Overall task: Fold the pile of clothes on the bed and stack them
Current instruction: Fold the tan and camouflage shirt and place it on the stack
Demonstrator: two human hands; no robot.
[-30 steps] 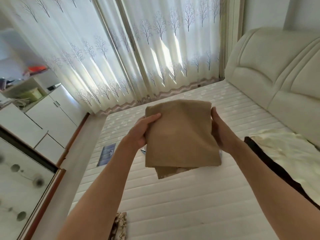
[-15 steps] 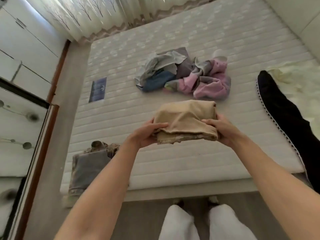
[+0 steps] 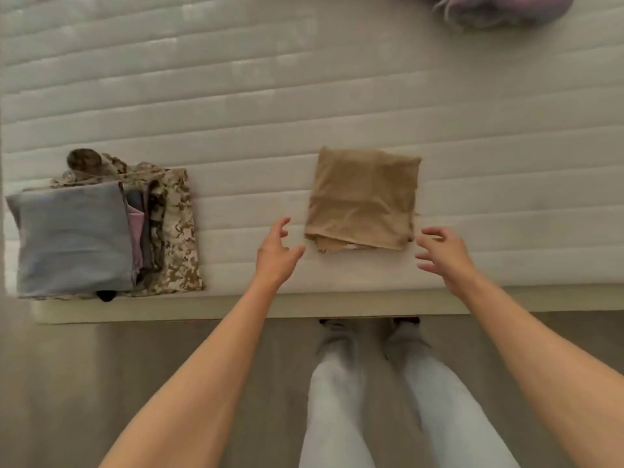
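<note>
Tan cloth [image 3: 364, 199], folded to a rough square, lies flat on the quilted mattress [image 3: 236, 106] near its front edge. Left hand [image 3: 277, 253] and right hand [image 3: 442, 253] hover just beside the cloth, one at each lower corner, fingers spread and loosely bent, holding nothing and clear of the fabric. Well apart at the left, a stack [image 3: 101, 228]: grey-blue piece on top, camouflage garment beneath. Pink clothes [image 3: 499, 8] show at the upper right edge.

light: soft, even | shadows: faint | focus: slightly blurred throughout
</note>
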